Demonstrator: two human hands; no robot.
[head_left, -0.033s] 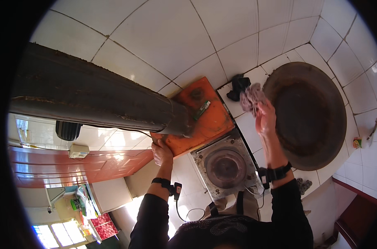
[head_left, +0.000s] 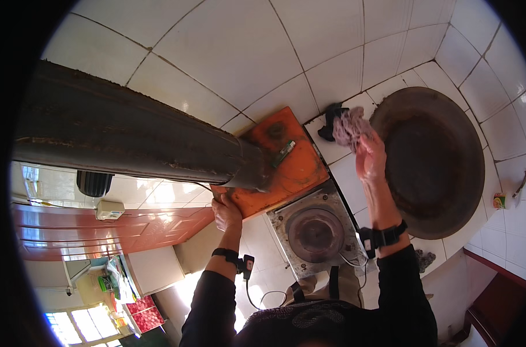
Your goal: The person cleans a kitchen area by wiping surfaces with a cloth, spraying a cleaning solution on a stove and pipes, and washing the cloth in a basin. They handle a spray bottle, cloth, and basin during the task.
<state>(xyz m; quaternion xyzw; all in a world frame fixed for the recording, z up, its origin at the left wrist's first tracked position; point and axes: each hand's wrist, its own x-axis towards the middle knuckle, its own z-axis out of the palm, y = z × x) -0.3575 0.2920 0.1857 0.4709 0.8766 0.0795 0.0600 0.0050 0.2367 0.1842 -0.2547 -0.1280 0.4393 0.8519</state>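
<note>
My right hand (head_left: 371, 157) is closed on a crumpled greyish-pink rag (head_left: 351, 128), held up over the white tiled counter beside a big round wok (head_left: 427, 165). Just left of the rag is a crumpled black cloth or bag (head_left: 330, 122), partly covered by it. My left hand (head_left: 227, 214) has its fingers curled over the near left corner of the orange stove top (head_left: 297, 168). On that top lies a small green-and-white box (head_left: 283, 153). A metal stove plate with a round lid (head_left: 315, 235) adjoins it, in front of my body.
A thick dark stovepipe (head_left: 130, 127) runs from the orange top to the upper left. White wall tiles (head_left: 234, 52) rise behind. A small cup (head_left: 499, 200) stands at the right, a grey scrap of cloth (head_left: 426, 259) on the counter's near edge. Red cabinets (head_left: 112, 228) are at the left.
My right hand and the rag have shifted very slightly nearer to me. My left hand stays on the corner of the orange stove top.
</note>
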